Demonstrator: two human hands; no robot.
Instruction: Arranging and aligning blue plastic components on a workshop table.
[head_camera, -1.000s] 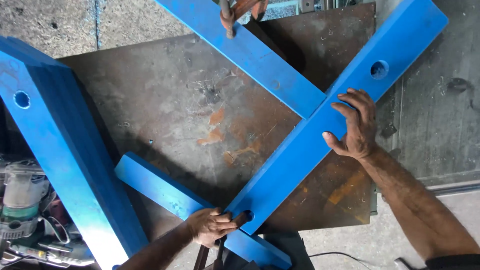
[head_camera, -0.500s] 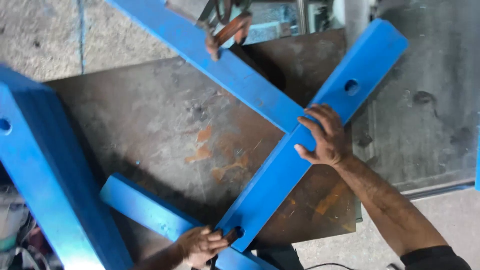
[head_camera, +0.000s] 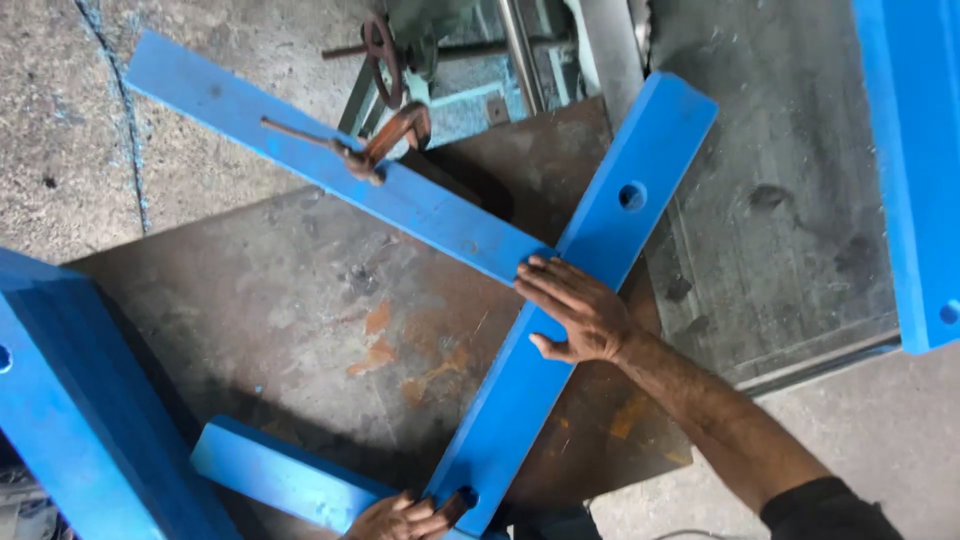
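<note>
Head view: I look down at my two hands on a long blue bar (head_camera: 560, 300).
Where the bar is: it lies flat on a rusty metal surface (head_camera: 290, 310), and its top end sticks out over the grey floor (head_camera: 800, 230).
Right hand: my right hand (head_camera: 578, 310) lies flat on the middle of the bar, fingers apart and spread out, pressing down, not wrapped around it.
Left hand: my left hand (head_camera: 400, 518) is at the bottom end of the bar, fingers curled together near the hole (head_camera: 467, 496) there. I cannot tell if it grips the bar or a small tool.
How the bar feels: I think it is heavy, hard and stiff. It looks like painted steel, so it will not bend. The paint looks smooth, so it may slip a little.
Where to hold: I judge the long side edges near the middle are best, with one hand at an end to steer.
Which way it points: the long way runs from bottom left to top right. The end with the round hole (head_camera: 631, 195) points up and right, away from me.
Other things: a second blue bar (head_camera: 330, 160) meets mine near my right hand. A rusty clamp (head_camera: 385, 140) sits on that one. A wide blue beam (head_camera: 80, 400) stands at the left.
</note>
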